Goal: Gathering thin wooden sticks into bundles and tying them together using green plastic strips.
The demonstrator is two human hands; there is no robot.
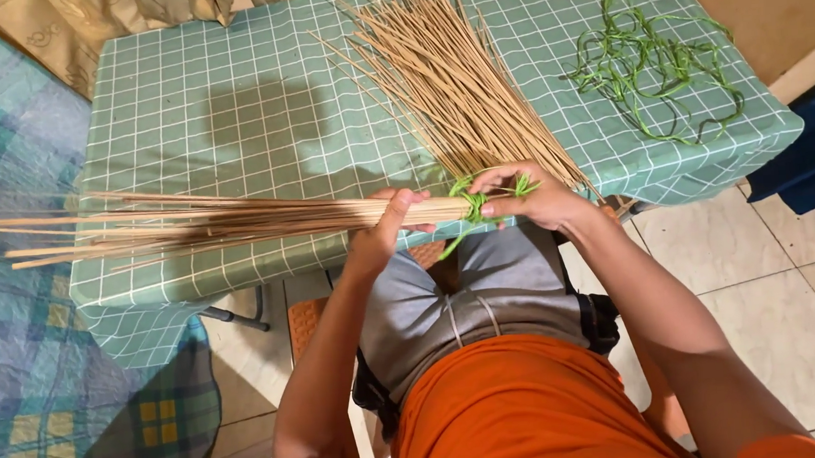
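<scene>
My left hand [384, 229] grips a bundle of thin tan sticks [187, 225] that lies sideways over the table's near edge, its loose ends fanning out to the left. At the bundle's bound end my right hand [529, 195] pinches a green string [470, 199] wrapped around the sticks; short string ends stick out by my fingers. A loose pile of the same tan sticks [444, 73] lies on the table just beyond my hands, fanning toward the far edge.
The small table [228, 127] wears a green checked cloth. A tangle of green strings [654, 59] lies at its right side. A plaid blanket [17, 381] covers the floor at left, tiles at right. A dark blue object [813, 153] stands at far right.
</scene>
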